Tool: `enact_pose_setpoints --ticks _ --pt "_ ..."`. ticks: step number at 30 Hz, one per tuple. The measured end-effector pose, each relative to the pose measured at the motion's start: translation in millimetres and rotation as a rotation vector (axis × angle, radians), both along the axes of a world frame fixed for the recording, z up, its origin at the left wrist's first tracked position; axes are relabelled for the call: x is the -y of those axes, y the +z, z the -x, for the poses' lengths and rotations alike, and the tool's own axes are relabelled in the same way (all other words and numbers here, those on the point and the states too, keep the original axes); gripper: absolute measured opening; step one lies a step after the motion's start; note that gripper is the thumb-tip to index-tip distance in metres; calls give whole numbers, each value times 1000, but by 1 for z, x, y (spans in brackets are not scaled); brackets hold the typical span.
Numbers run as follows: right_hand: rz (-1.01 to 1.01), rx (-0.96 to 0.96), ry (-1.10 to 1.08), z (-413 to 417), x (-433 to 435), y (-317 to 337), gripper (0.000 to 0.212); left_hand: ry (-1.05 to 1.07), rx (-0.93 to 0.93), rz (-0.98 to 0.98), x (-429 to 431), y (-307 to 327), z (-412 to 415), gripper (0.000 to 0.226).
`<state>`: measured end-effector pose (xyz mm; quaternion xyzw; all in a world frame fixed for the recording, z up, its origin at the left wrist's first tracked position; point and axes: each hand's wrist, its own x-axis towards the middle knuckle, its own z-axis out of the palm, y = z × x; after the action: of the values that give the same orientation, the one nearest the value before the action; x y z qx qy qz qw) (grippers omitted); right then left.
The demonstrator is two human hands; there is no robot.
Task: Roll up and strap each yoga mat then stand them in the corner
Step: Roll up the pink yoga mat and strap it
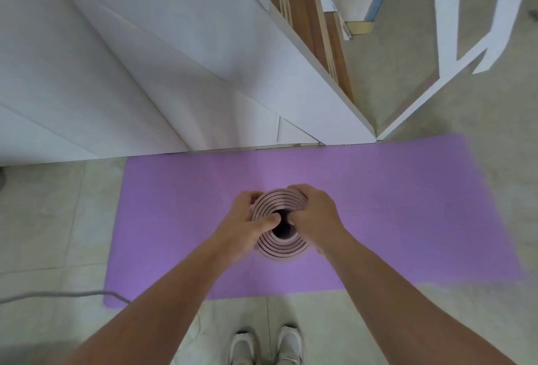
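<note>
Gripped rolled pink mat (280,246) at upper end with left hand (247,219) and right hand (316,216), fingers (300,191) curled over outer coils, thumbs (270,220) at hollow core. Held it upright between fingers, end-on to view. Noted purple mat (407,204) flat on floor (58,219) below fingers, white panels (145,58) beyond, white shoes (242,347) nearer.

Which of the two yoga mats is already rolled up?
The pink yoga mat, held upright by the left hand and the right hand, with its spiral end facing up. The purple yoga mat beneath it lies flat and unrolled.
</note>
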<state>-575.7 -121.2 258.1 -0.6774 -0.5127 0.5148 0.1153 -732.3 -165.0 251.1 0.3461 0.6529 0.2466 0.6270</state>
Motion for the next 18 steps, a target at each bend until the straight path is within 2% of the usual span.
enact_pose_setpoints --ticks 3,4,6,7,9,12,15,18 --pt "-13 -33 -45 -45 13 7 58 -345 9 -64 2 18 -5 77" --pt "-19 -50 -38 -61 18 11 58 -498 -47 -95 3 25 -8 89" --pt "-25 -129 -38 -90 32 21 57 -880 -329 -177 2 31 -15 136" --pt "-24 -180 -35 -102 39 26 58 -1043 -489 -223 -1 30 -21 151" --pt "-31 -269 -16 -120 54 38 61 -1207 -665 -342 -6 22 -35 163" --pt "-59 -374 -33 -148 75 48 68 -1297 -607 -447 -6 21 -66 163" --pt "-65 -462 -99 -173 96 46 69 -1239 -475 -452 7 27 -94 137" --pt "-37 -476 -147 -195 115 39 68 -1233 -448 -498 18 21 -121 118"
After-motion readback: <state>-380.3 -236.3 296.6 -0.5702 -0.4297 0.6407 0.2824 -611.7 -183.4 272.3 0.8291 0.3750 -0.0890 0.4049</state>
